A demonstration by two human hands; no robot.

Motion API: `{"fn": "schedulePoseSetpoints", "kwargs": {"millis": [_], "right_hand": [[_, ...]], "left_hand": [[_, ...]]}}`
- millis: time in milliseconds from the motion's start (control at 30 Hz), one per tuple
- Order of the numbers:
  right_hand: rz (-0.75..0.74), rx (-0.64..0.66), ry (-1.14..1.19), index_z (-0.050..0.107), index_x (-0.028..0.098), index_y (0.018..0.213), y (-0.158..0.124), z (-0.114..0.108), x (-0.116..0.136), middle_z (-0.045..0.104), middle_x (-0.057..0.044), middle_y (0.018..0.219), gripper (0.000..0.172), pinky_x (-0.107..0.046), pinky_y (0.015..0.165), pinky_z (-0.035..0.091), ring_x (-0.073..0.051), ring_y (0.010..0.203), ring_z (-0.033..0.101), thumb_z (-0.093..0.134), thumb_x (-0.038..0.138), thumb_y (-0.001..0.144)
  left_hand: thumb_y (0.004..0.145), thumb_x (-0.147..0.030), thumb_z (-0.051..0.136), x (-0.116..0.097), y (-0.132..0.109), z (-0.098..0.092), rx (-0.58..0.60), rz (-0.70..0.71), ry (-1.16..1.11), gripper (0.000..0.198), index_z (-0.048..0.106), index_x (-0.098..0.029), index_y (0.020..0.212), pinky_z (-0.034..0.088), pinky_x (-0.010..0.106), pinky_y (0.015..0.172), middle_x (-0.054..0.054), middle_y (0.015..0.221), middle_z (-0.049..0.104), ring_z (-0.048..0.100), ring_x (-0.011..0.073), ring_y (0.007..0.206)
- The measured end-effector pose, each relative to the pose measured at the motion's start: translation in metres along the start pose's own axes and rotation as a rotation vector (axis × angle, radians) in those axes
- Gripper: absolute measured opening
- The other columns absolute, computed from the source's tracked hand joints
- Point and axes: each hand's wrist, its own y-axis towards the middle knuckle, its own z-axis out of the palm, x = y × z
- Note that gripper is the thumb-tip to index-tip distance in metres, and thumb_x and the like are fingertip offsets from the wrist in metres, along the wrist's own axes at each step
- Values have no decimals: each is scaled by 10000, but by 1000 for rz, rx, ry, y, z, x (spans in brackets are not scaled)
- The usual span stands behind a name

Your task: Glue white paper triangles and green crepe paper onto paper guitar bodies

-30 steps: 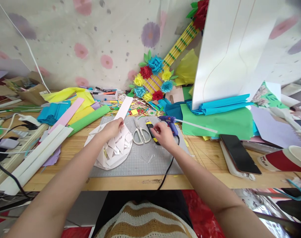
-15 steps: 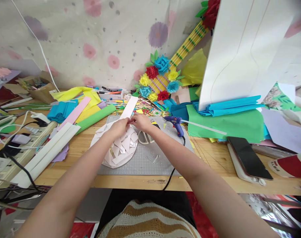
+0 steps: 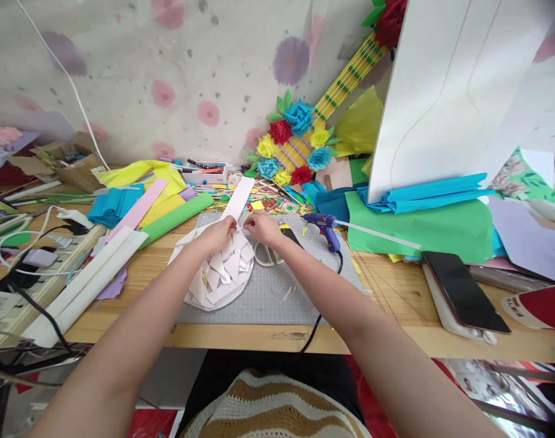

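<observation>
1. While the left hand (image 3: pixel 224 232) is bending its fingers over the top of the white paper disc (image 3: pixel 223 277), left of center in the frame, its exact grip cannot be told.
2. Just beside it, the right hand (image 3: pixel 263 229) is holding thumb and fingertips close together; whether anything is sitting between them cannot be told.
3. Bearing overlapping scraps, the disc is lying on the gray cutting mat (image 3: pixel 277 308); a white strip (image 3: pixel 238 201) is extending from its top.
4. Scissors (image 3: pixel 265 264) are lying partly hidden behind the right hand.
5. Right of center, a purple glue gun (image 3: pixel 326 229) is resting.
</observation>
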Motion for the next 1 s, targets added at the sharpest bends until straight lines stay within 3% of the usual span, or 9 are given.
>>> {"fn": "schedulePoseSetpoints", "kwargs": {"millis": [400,767,1000], "right_hand": [[45,-40,-9,701,190,891,-11,19,6,651,-52,1003,194,-260,724,426,-180,932,594,518,243,855],[-39,-3,-80,696,189,934,-10,18,6,639,-67,991,226,-282,749,436,-197,963,576,481,208,868],[-73,11,-39,687,220,1005,-11,6,3,627,-50,1034,252,-276,789,438,-190,1012,561,488,180,857]], "left_hand": [[844,-121,370,6,-1,4,-6,15,-67,277,501,-209,1072,454,312,827,80,1109,656,622,205,989],[786,-63,386,1,-3,-2,27,37,-11,339,512,-203,1069,455,304,801,68,1095,660,627,203,970],[778,-53,400,-1,-3,-4,40,28,-21,341,509,-211,1060,458,290,831,59,1115,657,623,190,1006]]}}
